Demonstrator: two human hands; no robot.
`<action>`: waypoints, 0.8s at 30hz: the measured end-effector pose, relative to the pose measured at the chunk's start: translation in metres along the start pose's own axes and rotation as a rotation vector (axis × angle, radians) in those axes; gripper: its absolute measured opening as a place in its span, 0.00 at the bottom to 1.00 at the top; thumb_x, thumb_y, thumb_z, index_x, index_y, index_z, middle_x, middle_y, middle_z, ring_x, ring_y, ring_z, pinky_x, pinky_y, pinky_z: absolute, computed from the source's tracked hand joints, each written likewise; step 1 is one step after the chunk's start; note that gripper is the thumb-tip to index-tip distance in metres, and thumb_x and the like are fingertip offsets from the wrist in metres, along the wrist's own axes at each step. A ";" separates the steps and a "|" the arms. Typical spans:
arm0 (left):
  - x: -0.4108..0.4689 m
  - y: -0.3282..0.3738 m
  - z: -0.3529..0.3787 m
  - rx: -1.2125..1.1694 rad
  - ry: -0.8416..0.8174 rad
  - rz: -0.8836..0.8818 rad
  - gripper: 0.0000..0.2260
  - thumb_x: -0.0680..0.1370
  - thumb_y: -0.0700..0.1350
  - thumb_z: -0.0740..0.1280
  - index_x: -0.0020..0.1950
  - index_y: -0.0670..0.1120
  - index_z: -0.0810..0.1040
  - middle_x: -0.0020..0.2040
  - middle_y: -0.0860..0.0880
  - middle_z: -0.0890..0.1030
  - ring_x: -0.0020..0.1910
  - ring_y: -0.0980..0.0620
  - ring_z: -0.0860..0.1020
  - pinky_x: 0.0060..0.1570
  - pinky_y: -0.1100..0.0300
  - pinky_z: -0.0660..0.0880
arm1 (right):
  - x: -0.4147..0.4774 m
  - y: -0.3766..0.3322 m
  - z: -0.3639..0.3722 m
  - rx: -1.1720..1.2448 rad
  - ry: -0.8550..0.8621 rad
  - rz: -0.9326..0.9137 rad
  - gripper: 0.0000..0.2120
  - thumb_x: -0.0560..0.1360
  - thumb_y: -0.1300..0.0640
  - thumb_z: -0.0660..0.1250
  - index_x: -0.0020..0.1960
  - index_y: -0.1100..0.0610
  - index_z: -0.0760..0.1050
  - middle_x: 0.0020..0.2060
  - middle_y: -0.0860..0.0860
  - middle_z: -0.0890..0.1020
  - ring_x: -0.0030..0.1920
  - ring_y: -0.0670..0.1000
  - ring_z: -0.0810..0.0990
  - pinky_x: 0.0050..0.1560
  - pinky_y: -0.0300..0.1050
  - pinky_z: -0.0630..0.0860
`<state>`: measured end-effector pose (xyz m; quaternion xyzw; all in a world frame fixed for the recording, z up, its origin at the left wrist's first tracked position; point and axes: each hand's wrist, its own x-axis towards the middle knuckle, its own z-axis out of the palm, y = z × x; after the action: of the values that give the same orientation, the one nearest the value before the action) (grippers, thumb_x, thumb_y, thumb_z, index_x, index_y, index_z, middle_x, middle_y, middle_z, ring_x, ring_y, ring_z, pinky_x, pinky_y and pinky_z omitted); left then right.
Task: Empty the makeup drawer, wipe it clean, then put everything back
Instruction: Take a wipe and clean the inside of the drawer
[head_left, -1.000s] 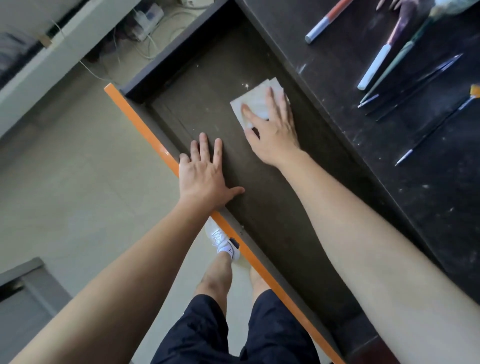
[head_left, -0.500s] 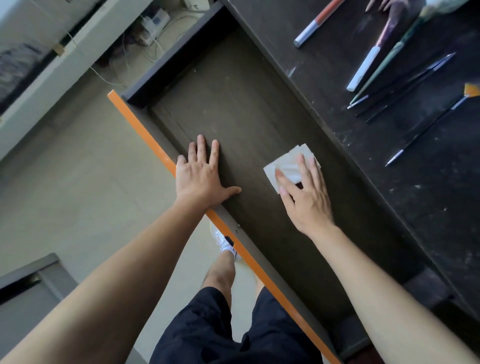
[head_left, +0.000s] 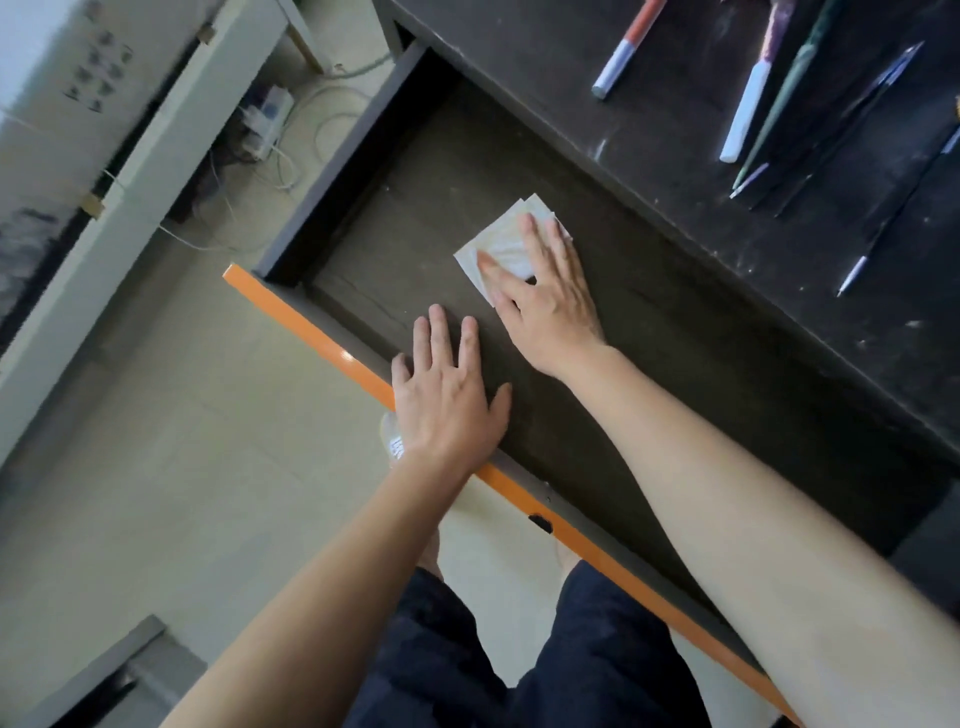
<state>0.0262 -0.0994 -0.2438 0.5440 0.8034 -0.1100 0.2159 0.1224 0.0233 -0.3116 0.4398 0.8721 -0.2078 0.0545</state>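
Both arms are bare, with no sleeves, from the bottom edge up to the left hand and the right hand. No rings, watch or bands show on the fingers or wrists. The person wears dark navy shorts. One white shoe peeks out below.

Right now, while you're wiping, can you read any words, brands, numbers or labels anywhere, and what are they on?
No text can be read in this view.
White surface at upper left: dark marks in rows, too blurred to read.
White shoe below the drawer front: a faint mark, too blurred to read.
Pens and brushes on the dark desktop: no lettering visible.
Wipe under the right hand: plain.
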 end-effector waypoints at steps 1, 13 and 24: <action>0.002 -0.008 -0.004 -0.046 0.041 0.042 0.34 0.78 0.63 0.58 0.79 0.50 0.53 0.80 0.42 0.48 0.79 0.42 0.48 0.74 0.43 0.57 | 0.001 -0.004 0.003 -0.002 0.022 0.024 0.21 0.84 0.46 0.51 0.77 0.40 0.59 0.80 0.57 0.47 0.79 0.63 0.42 0.77 0.57 0.43; 0.100 -0.151 -0.052 -0.067 0.307 0.155 0.34 0.80 0.65 0.46 0.79 0.44 0.54 0.80 0.44 0.55 0.79 0.48 0.51 0.75 0.40 0.49 | 0.102 -0.105 -0.003 0.023 0.045 0.234 0.24 0.83 0.45 0.49 0.79 0.40 0.53 0.80 0.59 0.45 0.79 0.64 0.41 0.78 0.60 0.43; 0.097 -0.153 -0.048 -0.088 0.302 0.041 0.31 0.80 0.66 0.45 0.79 0.54 0.54 0.78 0.43 0.60 0.78 0.45 0.55 0.73 0.34 0.45 | 0.058 -0.064 -0.014 -0.067 -0.108 0.000 0.24 0.82 0.41 0.54 0.77 0.35 0.56 0.80 0.54 0.46 0.79 0.60 0.42 0.77 0.53 0.40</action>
<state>-0.1558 -0.0580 -0.2559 0.5605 0.8196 0.0127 0.1184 0.0373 0.0387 -0.2948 0.4257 0.8744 -0.2017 0.1160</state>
